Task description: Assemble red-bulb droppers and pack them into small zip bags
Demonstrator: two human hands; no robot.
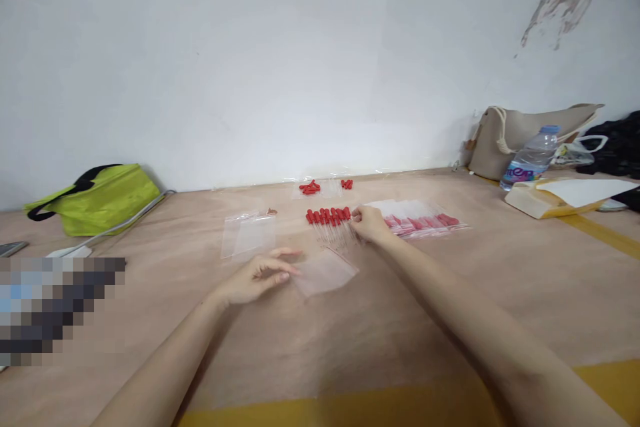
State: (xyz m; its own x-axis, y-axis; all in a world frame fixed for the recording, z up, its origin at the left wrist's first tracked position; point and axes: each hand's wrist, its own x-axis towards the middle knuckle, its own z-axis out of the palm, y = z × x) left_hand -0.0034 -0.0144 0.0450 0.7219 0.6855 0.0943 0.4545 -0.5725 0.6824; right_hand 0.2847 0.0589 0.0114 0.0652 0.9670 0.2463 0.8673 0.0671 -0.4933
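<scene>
My left hand (257,276) has thumb and fingers closed on the left edge of a clear plastic bag (327,273), lifted a little at one side. Farther off, my right hand (369,223) pinches at the right end of a row of red-topped droppers (327,216). Their thin clear tubes point toward me, and the dropper at my fingertips is partly hidden. To the right of that hand lie several clear bags with red-topped pieces (423,223) inside, overlapping in a row. Flat clear bags (247,235) rest to the left of the droppers.
Loose red rubber tops (310,187) lie on plastic near the wall, with a smaller red cluster (347,184) beside them. A yellow-green bag (107,200) stands at left. On the right are a water bottle (533,157), a beige bag (487,147) and an envelope (537,200).
</scene>
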